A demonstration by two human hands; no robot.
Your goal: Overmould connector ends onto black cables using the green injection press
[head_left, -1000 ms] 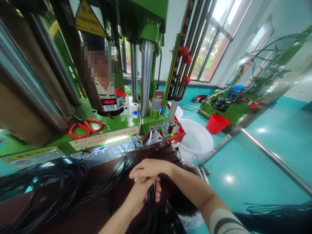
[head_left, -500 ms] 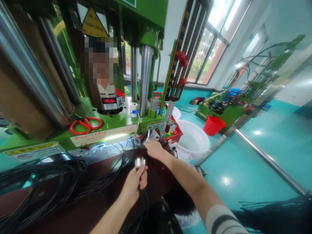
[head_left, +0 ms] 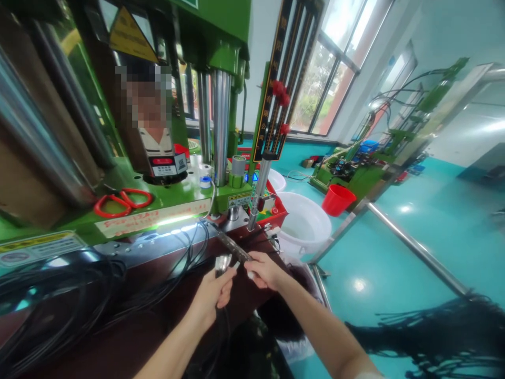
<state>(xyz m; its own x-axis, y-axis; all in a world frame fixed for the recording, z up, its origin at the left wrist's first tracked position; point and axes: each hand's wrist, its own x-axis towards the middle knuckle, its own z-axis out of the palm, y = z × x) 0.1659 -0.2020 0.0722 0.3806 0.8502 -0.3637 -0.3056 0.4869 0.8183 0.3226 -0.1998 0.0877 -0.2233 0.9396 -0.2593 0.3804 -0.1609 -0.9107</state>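
Observation:
My left hand is closed round a bundle of black cables, whose silvery connector ends stick up above the thumb. Just to its right, my right hand grips the near end of a dark metal bar with small marks or holes along it. The bar slants up and left toward the machine's front edge. A small white piece shows at the fingers of my right hand; what it is, I cannot make out. The two hands are close together but apart, above the dark red tabletop.
A green press stands in front, with red-handled scissors and a blue-and-white roll on it. Coiled black cables lie at left. Right are a white tub, a red bucket and a metal rail. A person is behind the press.
My right hand has drawn back from the machine's edge toward me and now holds the dark bar. My left hand keeps the cables, tilted slightly. The view has shifted a little.

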